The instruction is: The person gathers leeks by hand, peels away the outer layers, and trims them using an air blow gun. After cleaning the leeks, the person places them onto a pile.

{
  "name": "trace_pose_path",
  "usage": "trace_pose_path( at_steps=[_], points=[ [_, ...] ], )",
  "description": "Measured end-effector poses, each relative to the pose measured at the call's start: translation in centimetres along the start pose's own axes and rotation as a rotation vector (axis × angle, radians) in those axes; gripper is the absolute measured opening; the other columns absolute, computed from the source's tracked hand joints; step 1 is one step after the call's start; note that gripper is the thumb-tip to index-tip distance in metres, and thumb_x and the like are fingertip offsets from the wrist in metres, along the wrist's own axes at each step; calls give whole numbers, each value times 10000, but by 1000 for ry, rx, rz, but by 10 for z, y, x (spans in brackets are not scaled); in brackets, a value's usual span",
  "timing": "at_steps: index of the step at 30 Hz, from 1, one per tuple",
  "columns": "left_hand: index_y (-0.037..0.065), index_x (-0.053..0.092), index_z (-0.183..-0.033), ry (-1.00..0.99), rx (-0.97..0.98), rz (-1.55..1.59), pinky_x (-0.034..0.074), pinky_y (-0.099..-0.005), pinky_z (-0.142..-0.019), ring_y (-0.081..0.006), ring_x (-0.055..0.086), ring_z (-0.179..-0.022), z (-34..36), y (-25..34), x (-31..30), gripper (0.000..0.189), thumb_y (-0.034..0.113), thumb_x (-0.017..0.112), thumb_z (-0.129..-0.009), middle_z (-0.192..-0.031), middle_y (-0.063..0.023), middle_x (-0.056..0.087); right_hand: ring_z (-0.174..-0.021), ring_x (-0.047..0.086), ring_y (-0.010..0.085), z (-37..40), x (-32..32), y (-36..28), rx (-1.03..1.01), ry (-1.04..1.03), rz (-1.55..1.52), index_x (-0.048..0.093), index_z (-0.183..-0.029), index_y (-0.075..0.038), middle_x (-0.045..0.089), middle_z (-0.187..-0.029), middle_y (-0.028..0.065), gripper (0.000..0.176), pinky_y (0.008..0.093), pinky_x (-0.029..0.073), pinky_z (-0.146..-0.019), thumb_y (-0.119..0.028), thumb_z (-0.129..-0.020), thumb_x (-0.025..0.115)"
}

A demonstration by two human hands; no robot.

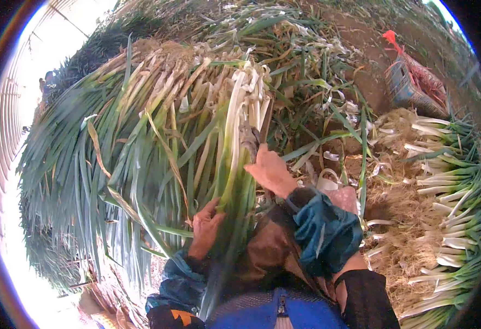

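Observation:
My left hand (205, 228) is closed around the green leaves of a leek bundle (234, 142), low in the middle of the view. The bundle's white stalks point up and its leaves hang down over my lap. Just right of the stalks, my right hand (272, 171) is closed on a dark tool (250, 138), which lies against the bundle. The tool's exact shape is hard to make out. A large heap of leeks (103, 131) lies beside the bundle on the left, roots up and leaves hanging down.
On the right, rows of leeks (448, 219) lie with roots (405, 208) inward. A patterned bag with red netting (416, 85) stands at the upper right. Loose leaves and peelings (306, 71) litter the soil. A pinkish object (342, 198) is beside my right sleeve.

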State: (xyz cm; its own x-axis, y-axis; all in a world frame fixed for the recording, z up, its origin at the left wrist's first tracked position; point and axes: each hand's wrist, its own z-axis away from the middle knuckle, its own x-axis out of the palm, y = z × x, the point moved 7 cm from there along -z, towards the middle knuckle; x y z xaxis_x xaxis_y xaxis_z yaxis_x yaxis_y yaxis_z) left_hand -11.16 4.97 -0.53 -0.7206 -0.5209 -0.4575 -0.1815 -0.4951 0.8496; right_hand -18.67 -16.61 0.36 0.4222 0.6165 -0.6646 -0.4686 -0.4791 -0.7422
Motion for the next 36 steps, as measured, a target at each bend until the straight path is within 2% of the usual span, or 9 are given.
trace_pose_path(
  at_steps=[5,18,24,26,28,31,33,35,36],
  points=[
    [-38,544,-1168,18,4,111,425,-221,-610,-73,494,-672,-1,-7,6,423,42,598,-756,-759,-20,575,-751,567,485,28,2,-3,-98,-17,-62,401,-910,106,563,-709,316,488,506,461,-646,-280,-756,657],
    [5,566,-1161,33,55,-111,392,-259,-553,-92,450,-600,2,-21,-3,434,85,614,-737,-628,-21,477,-814,614,426,-23,16,35,135,18,-29,445,-958,104,608,-842,296,489,461,508,-721,-262,-716,659],
    [62,588,-1152,-24,-101,-73,442,-299,-608,-152,515,-624,53,-22,-8,430,135,633,-731,-696,-91,553,-800,571,472,-4,5,-8,46,-79,-71,408,-946,111,569,-777,332,497,493,466,-681,-286,-757,639],
    [70,593,-1139,-82,-3,-308,479,-331,-704,-224,588,-711,58,-10,-14,412,165,642,-741,-872,-156,627,-799,572,467,-2,14,-7,66,-216,-89,402,-971,109,573,-777,324,513,492,467,-668,-291,-756,642],
    [71,594,-1133,-144,80,-428,484,-347,-749,-258,614,-770,47,2,-27,391,184,632,-761,-957,-173,632,-805,574,461,-1,17,-7,-7,-86,-18,406,-1034,92,587,-796,303,537,489,465,-688,-295,-752,649],
    [60,598,-1110,135,126,-438,473,-380,-785,-329,603,-886,-10,30,-81,331,243,547,-839,-1020,-168,618,-814,574,454,2,22,-30,1,-168,-60,413,-1077,29,591,-812,290,506,486,456,-718,-287,-754,641],
    [35,610,-1022,275,406,-524,462,-420,-757,-359,582,-848,-64,56,-99,284,240,534,-841,-942,-168,621,-816,570,457,12,32,-42,-42,-242,-131,412,-1080,19,586,-804,291,496,487,450,-711,-279,-753,638],
    [31,596,-953,345,540,-695,443,-457,-728,-375,560,-806,-117,39,-108,245,231,528,-829,-902,-163,601,-816,562,465,17,34,-52,-82,-265,-176,409,-1060,22,575,-788,291,482,490,438,-696,-271,-752,638],
    [29,582,-944,338,477,-777,436,-468,-714,-376,555,-803,-144,20,-110,239,227,527,-821,-891,-166,590,-810,563,464,16,37,-53,-85,-267,-162,408,-1048,24,572,-781,290,477,489,438,-693,-271,-752,638]
  ],
)
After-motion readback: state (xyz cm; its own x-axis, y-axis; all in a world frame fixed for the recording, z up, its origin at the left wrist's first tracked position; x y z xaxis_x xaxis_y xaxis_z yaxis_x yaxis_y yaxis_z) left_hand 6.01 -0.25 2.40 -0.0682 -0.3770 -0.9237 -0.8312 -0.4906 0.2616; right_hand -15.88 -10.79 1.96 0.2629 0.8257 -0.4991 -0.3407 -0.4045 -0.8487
